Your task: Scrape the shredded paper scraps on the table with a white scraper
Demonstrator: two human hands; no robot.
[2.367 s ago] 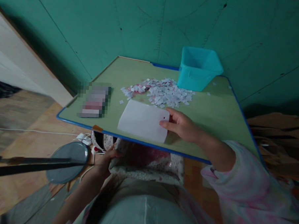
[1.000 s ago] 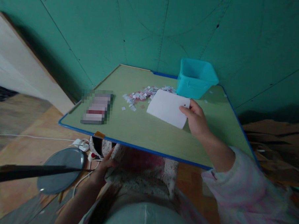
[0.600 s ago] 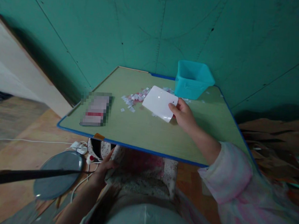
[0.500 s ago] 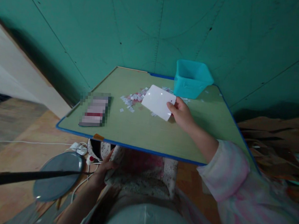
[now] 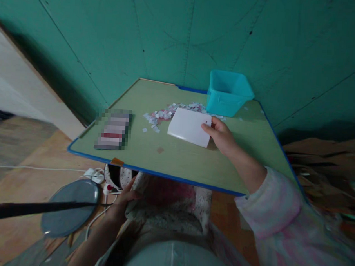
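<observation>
My right hand holds a white rectangular card by its right edge, thumb on top, with the card low over the green tabletop. A loose spread of small white and pinkish paper scraps lies just beyond the card, and the card may hide more. A teal plastic bin stands at the table's back edge. Below the table's front edge, my left hand rests against a speckled padded cloth with its thumb spread, and it is away from the card and scraps.
A pixelated flat object lies on the table's left side. Teal walls rise behind the blue-edged table. Below left are a round grey disc, a black rod and white cables. Brown cardboard lies at right.
My right hand has drawn the card back toward me and lowered it flatter. The large scrap pile seen earlier now shows as a much thinner spread. My left hand has barely moved.
</observation>
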